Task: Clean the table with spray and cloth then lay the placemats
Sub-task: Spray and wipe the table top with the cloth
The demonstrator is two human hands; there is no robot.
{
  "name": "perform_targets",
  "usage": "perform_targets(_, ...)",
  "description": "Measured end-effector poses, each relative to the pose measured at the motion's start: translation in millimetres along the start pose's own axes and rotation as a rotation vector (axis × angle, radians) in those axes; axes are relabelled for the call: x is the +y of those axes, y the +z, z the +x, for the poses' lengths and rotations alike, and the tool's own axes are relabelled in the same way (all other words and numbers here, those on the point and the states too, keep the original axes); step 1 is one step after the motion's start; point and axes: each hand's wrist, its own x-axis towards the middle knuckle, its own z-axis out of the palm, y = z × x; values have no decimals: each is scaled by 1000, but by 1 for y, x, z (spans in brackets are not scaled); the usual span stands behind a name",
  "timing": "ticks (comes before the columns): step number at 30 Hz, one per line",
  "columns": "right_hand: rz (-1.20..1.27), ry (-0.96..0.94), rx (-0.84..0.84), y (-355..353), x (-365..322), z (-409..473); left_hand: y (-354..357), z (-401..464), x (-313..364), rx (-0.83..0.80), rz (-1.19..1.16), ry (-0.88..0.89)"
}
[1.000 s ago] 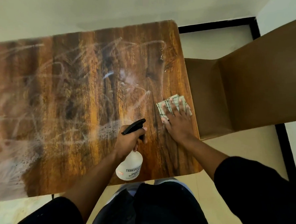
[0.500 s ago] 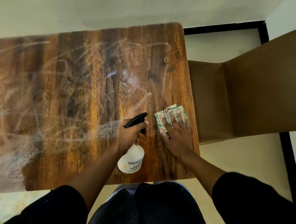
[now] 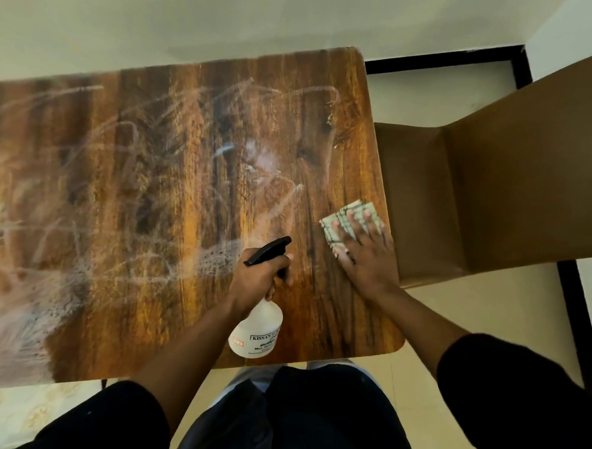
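Two hands busy: spray in left, cloth under right

We see the left hand (image 3: pixel 255 279) wrapped round the neck of the bottle (image 3: pixel 258 332), fingers curled at the black trigger head (image 3: pixel 268 250), nozzle aimed up and right across the table (image 3: pixel 174 170). Bottle body hangs tilted above the near edge. The right hand (image 3: pixel 367 252) lies flat with fingers straight and spread, pressing the cloth (image 3: pixel 348 220) onto the wood close to the right edge, just beside the chair (image 3: pixel 495 186).

We judge the step as spray-and-wipe on the right end. White smears and droplet patches cover the left and middle of the table; the wood near the cloth looks mostly dry. To do it well, we would mist short bursts onto that dry patch ahead of the cloth, keeping the nozzle off the chair. Then wipe in overlapping straight passes, palm flat, so no streaks stay. Left-side residue needs a full pass too. Watch the cloth at the edge, since it could slide off.

No placemats in view, so we reckon laying them is not yet begun.

Writing: the bottle label reads "KISSAN" on the top line, rest cut off by the curve; below it "MUMB", partly hidden. Lower lines are too small to read. A small red mark sits at the label's left, unreadable.
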Motion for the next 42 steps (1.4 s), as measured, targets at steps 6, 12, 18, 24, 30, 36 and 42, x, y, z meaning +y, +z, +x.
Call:
perform_targets(6, 126, 156, 17, -18, -1, 52, -3, -9, -5, 16, -6, -5)
perform_targets(12, 193, 166, 35, -7, -33, 9, -2, -14, -11, 22, -24, -2)
perform_targets(18, 133, -12, 36, 29, -58, -74, 2, -17, -15, -14, -36, 12)
perform_targets(24, 86, 56, 23, 30, -37, -100, 7, -13, -16, -42, -5, -15)
perform_targets(30, 122, 148, 36, 10, -13, -52, 9, -4, -13, -45, -16, 4)
perform_targets(36, 200, 253, 51, -27, 12, 47, 11, 6, -7, 6, -26, -12)
perform_targets(42, 223, 318, 55, -41, 12, 90, 11, 17, 4, 47, -34, -21)
